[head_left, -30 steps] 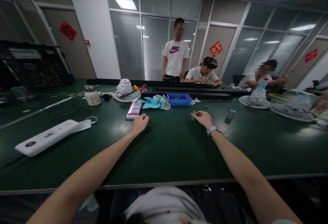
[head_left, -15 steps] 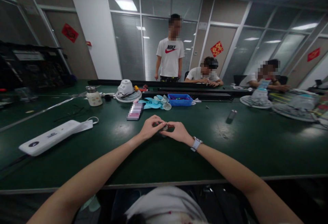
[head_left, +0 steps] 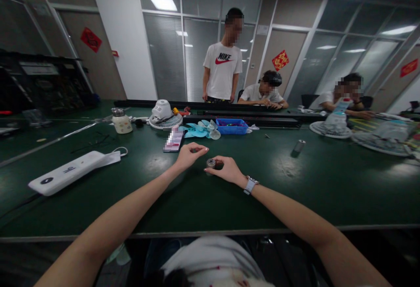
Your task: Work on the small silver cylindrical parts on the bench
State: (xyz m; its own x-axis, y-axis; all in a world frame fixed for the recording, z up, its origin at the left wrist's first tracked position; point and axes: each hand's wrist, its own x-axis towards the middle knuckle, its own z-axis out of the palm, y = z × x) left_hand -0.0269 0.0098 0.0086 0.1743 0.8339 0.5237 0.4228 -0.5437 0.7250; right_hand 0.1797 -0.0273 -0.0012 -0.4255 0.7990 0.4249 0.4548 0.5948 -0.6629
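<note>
A small round metal part [head_left: 210, 163] stands on the green table, with my right hand [head_left: 229, 169] closed around its right side, thumb in front. Just up and to the left, my left hand [head_left: 190, 154] hovers apart from the part. Its thumb and forefinger are drawn together at the tips; whether something tiny sits between them is too small to make out. A phone [head_left: 173, 140] lies beyond my left hand, close to light-blue fan blades [head_left: 200, 129]. Farther right, a metal cylinder [head_left: 299, 146] stands by itself.
A blue basket [head_left: 231, 126], a white fan head [head_left: 162, 111] and a jar [head_left: 121, 121] stand farther back. To the left lies a white power bank-like device [head_left: 67, 172] with a cable. Fan parts [head_left: 334, 123] are at the right. Three people are across the table.
My left hand has come away from the metal part, up and to the left, uncovering its top. My right hand stays on it. The standing person appears slightly farther right.
</note>
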